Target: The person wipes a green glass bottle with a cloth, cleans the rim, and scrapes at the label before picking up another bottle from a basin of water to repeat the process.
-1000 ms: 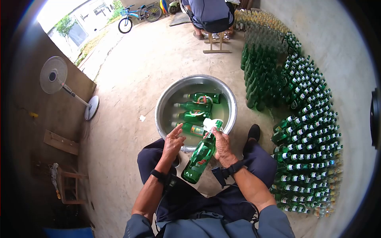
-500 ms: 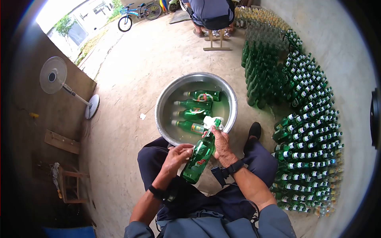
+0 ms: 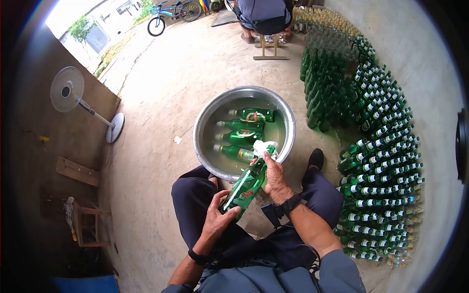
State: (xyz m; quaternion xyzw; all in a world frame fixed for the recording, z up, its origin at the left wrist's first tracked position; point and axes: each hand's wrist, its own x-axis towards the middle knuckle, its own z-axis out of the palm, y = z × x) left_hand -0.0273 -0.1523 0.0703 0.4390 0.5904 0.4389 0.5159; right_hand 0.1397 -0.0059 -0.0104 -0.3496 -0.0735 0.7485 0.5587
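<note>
A green glass bottle (image 3: 244, 191) is held slantwise over my lap, its neck toward the basin. My right hand (image 3: 274, 177) is wrapped round the neck, with a white cloth (image 3: 265, 148) bunched there. The fingers of my left hand (image 3: 218, 216) close round the bottle's base. Beyond them, a round metal basin (image 3: 291, 138) holds cloudy water. Several green bottles (image 3: 243, 138) lie side by side in the water, necks to the left.
Rows of green bottles (image 3: 378, 171) stand along the right wall. A person (image 3: 261, 12) sits on a wooden stool (image 3: 269, 51) at the top. At left are a fan (image 3: 67, 91), a wooden chair (image 3: 90, 224) and, farther back, a bicycle (image 3: 171, 13).
My left hand has moved from beside the bottle down to its base and taken hold of it. The bottle's base has swung slightly to the left.
</note>
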